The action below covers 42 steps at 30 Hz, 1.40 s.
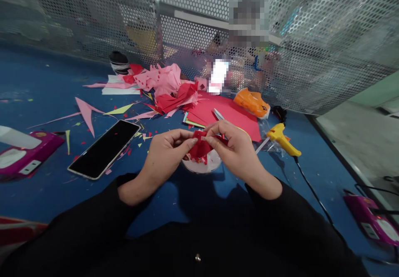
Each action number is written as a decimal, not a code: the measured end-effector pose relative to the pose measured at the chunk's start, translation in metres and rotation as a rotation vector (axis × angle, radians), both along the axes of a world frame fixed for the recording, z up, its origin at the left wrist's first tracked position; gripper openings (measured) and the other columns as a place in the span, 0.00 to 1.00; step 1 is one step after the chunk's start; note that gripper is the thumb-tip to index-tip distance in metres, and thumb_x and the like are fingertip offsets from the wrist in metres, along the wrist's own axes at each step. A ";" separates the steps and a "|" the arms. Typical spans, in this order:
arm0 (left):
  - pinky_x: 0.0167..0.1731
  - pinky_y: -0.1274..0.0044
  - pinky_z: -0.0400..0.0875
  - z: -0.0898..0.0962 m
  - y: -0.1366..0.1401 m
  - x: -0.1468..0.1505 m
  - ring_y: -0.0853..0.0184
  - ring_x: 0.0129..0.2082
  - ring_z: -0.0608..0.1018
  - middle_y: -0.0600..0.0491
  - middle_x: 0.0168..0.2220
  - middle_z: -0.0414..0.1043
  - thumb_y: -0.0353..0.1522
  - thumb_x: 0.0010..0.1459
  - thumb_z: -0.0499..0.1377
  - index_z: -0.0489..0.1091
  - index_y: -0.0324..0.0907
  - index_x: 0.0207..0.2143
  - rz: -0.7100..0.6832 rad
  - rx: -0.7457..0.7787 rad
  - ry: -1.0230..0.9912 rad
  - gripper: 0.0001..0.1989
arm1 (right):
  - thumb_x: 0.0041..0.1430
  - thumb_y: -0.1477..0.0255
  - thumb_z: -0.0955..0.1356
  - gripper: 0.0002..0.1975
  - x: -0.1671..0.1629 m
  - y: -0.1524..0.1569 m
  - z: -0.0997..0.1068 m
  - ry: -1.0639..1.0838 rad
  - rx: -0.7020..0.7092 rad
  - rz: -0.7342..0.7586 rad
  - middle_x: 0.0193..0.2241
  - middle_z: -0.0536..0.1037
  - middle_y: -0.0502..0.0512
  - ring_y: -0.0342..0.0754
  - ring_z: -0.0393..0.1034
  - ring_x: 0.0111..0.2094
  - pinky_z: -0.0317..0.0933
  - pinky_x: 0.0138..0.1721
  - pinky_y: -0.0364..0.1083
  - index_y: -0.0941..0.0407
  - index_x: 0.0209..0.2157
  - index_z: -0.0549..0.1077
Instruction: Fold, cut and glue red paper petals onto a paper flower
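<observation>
Pinching red paper (200, 147) w/ both: L hand (168, 149) & R hand (233, 148), thumbs pressed to forefingers, one per side. Paper's midway btwn, neither hand nearer; long axis unclear, partly covered. White bowl (202, 168) sits below, contact unclear; red sheets (240, 117) lie beyond.

I count two hands (165, 152) (235, 148) on my feed, two purple boxes (48, 142) (361, 208), one black-screened phone (104, 149), one yellow glue gun (283, 139), one orange packet (249, 101).
</observation>
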State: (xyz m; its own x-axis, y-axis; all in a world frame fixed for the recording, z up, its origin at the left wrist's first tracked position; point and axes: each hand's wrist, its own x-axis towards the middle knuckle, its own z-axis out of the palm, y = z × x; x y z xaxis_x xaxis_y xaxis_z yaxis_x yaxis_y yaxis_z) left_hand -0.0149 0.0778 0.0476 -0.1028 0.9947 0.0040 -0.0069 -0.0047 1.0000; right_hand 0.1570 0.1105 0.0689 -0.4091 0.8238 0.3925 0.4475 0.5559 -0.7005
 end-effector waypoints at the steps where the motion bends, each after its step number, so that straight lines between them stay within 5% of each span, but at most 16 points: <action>1: 0.23 0.80 0.71 0.000 0.000 0.000 0.71 0.21 0.76 0.54 0.25 0.80 0.36 0.51 0.68 0.80 0.40 0.33 -0.003 -0.008 -0.014 0.09 | 0.61 0.76 0.67 0.06 -0.001 -0.001 -0.001 0.023 0.019 -0.007 0.38 0.79 0.56 0.50 0.73 0.42 0.64 0.46 0.52 0.53 0.29 0.69; 14: 0.23 0.84 0.71 -0.002 -0.002 0.000 0.73 0.23 0.77 0.56 0.25 0.80 0.35 0.52 0.69 0.80 0.41 0.33 -0.041 -0.031 -0.110 0.08 | 0.58 0.74 0.69 0.06 -0.019 -0.014 -0.021 0.147 0.209 -0.223 0.43 0.79 0.58 0.56 0.69 0.54 0.59 0.58 0.62 0.52 0.28 0.74; 42: 0.23 0.83 0.71 -0.003 -0.003 0.001 0.72 0.23 0.77 0.56 0.25 0.79 0.36 0.54 0.68 0.80 0.40 0.33 -0.025 -0.013 -0.045 0.08 | 0.59 0.74 0.68 0.06 -0.025 -0.016 -0.030 0.175 0.194 -0.277 0.44 0.78 0.58 0.54 0.70 0.52 0.61 0.56 0.60 0.53 0.28 0.71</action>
